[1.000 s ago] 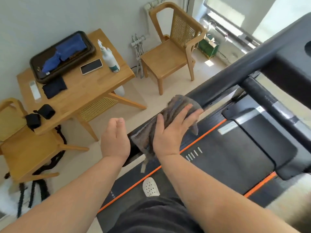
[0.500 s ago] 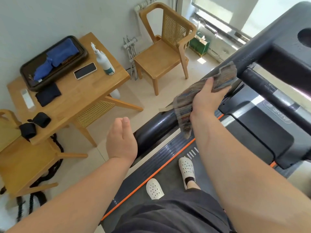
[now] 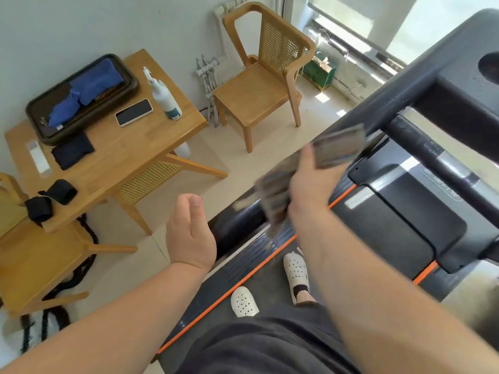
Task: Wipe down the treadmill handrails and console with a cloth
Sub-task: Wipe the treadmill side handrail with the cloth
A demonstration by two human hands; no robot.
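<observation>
gripping cloth over handrail with right hand, left hand idling loose-fingered, holding nothing; risking dangling tail slipping free.

Left hand raised, fingers relaxed and together, palm facing right. Right hand blurred, forearm extended, fingers curled round cloth.
</observation>
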